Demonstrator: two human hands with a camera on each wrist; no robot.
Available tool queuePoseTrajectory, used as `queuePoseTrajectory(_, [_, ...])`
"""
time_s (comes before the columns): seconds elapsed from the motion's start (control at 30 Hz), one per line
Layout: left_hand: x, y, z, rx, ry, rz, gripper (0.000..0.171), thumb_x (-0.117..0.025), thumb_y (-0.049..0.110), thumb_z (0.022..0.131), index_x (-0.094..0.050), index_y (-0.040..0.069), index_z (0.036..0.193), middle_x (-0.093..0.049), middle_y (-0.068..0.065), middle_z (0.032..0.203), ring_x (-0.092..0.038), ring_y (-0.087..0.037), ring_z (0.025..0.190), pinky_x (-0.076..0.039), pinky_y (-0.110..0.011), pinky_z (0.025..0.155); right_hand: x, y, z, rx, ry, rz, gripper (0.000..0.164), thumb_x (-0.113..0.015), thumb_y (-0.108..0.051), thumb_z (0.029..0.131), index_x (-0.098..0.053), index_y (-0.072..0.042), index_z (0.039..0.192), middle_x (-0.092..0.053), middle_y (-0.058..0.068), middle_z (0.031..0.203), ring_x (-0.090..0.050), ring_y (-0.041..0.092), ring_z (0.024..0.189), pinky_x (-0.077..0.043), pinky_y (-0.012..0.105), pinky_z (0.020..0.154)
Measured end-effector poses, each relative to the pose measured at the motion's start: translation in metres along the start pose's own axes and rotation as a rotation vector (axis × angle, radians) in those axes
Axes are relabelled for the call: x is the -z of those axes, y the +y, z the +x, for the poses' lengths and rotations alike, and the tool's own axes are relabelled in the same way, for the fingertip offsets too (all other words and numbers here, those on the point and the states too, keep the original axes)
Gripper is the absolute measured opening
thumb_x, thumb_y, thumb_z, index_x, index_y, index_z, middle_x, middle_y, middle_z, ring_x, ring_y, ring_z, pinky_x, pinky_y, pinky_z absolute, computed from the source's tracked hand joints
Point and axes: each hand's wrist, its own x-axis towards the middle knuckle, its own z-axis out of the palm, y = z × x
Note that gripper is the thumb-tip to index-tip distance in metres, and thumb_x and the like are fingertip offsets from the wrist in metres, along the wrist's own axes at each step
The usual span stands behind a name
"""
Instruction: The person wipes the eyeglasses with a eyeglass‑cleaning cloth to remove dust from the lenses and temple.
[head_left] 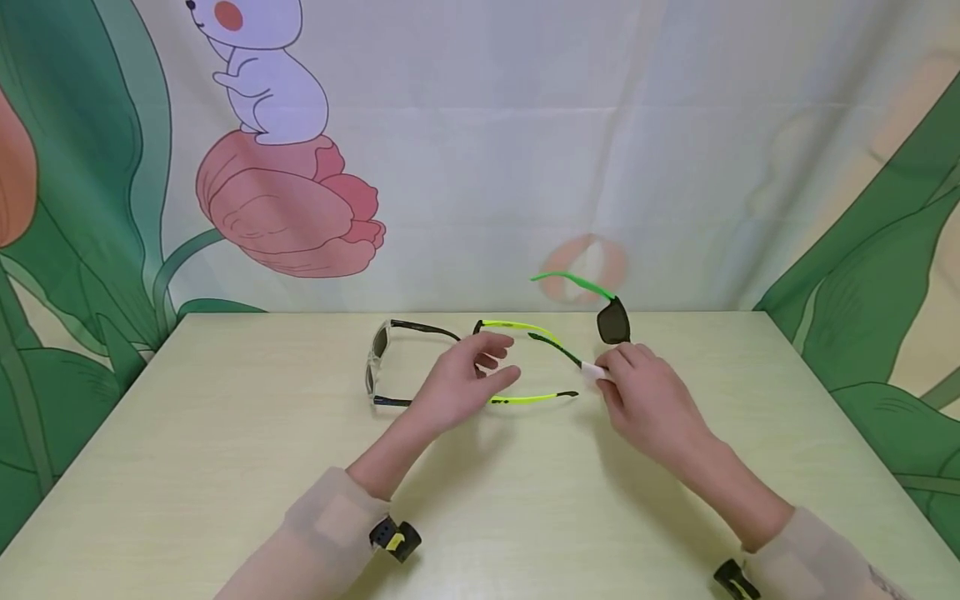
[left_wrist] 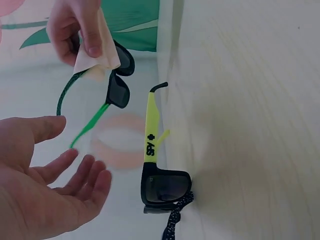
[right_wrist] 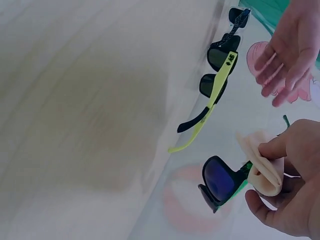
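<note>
My right hand (head_left: 652,400) pinches a pale folded cloth (right_wrist: 265,172) around one arm of a pair of sunglasses. These sunglasses (head_left: 615,321) are held above the table, with a dark frame and dark lenses. Their bright green other arm (left_wrist: 94,125) sticks out freely, and the tip of the wrapped arm pokes out past the cloth. My left hand (head_left: 461,383) hovers to the left, holding nothing. Its fingers are loosely bent and apart, close to the arm tips in the left wrist view. How firmly the cloth touches the arm, I cannot tell.
Below and beyond my left hand, sunglasses with yellow arms (head_left: 525,401) stand unfolded on the table (head_left: 247,450). Left of them are clear-framed sunglasses with dark arms (head_left: 381,342), also unfolded. A printed curtain (head_left: 480,167) hangs behind the table's back edge.
</note>
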Motion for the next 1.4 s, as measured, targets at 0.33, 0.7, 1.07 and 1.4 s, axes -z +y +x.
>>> queuePoseTrajectory(0.33, [-0.008,0.011,0.0,-0.314,0.121,0.11,0.034,-0.071,0.02,0.088,-0.063,0.008,0.12,-0.059,-0.001,0.114,-0.052,-0.016,0.102,-0.044,-0.033,0.09,0.002,-0.018,0.0,0.051,-0.057,-0.043,0.014,-0.072,-0.002,0.082,-0.064,-0.003,0.094,-0.058,0.003,0.088,-0.054,0.023,0.08,-0.047,0.035,0.067])
queuePoseTrajectory(0.7, [0.003,-0.003,0.007,-0.252,0.362,-0.032,0.018,-0.062,0.012,0.094,-0.063,0.005,0.111,-0.06,-0.002,0.103,-0.056,-0.016,0.092,-0.048,-0.031,0.083,0.012,-0.029,-0.004,0.104,-0.081,-0.093,0.016,-0.074,-0.004,0.082,-0.062,-0.007,0.094,-0.056,0.0,0.09,-0.052,0.02,0.081,-0.042,0.032,0.064])
queuePoseTrajectory(1.07, [0.003,0.009,0.002,-0.465,0.256,0.148,0.007,-0.069,0.016,0.089,-0.068,0.012,0.095,-0.061,0.004,0.095,-0.054,-0.009,0.09,-0.045,-0.027,0.08,0.016,-0.039,-0.005,0.136,-0.134,-0.158,0.016,-0.072,-0.011,0.085,-0.06,-0.009,0.095,-0.055,0.0,0.092,-0.05,0.021,0.084,-0.039,0.031,0.064])
queuePoseTrajectory(1.4, [-0.007,0.022,-0.008,-0.64,-0.113,0.339,0.006,-0.071,0.015,0.089,-0.073,0.011,0.093,-0.064,0.006,0.087,-0.057,-0.01,0.081,-0.044,-0.019,0.073,0.021,-0.042,-0.004,0.147,-0.139,-0.146,0.018,-0.074,-0.01,0.083,-0.061,-0.011,0.095,-0.056,0.0,0.092,-0.052,0.02,0.084,-0.041,0.031,0.063])
